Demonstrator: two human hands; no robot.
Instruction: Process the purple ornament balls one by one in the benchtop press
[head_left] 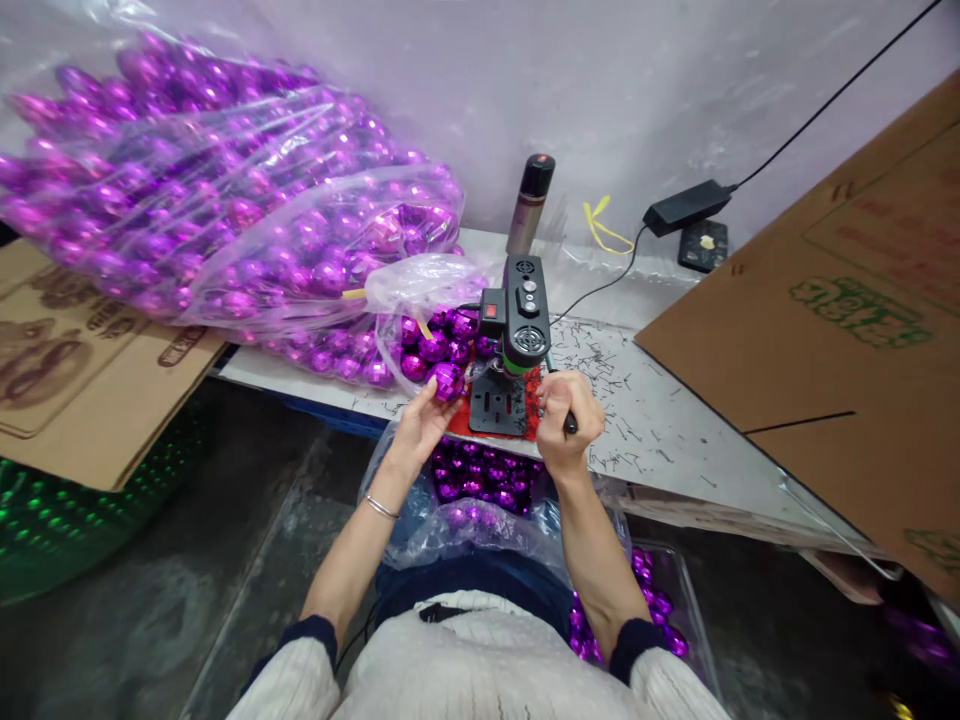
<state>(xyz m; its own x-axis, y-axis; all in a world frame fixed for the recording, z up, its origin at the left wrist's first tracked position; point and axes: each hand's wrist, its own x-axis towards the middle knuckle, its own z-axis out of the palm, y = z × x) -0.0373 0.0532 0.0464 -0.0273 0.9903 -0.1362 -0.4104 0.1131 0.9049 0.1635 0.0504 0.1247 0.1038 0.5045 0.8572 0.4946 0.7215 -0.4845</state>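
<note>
Between the fingertips of my left hand (421, 425) is a shiny purple disco ball ornament (448, 381), close to the left side of a small black bench press machine (526, 310). My right hand (568, 415) is wrapped round the machine's lever handle (571, 424), whose black end pokes out below the fist. The machine has a dark slotted base plate (491, 402) on a red mat (532, 400). Just behind the held ball, more purple balls (431, 347) spill from the mouth of a clear plastic bag (426, 275).
A large bag of purple balls (247, 210) fills the back left. A spray can (531, 200), a power adapter (688, 207) and a yellow tie (604, 225) lie along the wall. Cardboard boxes flank both sides. More balls (487, 475) sit in plastic below the table edge.
</note>
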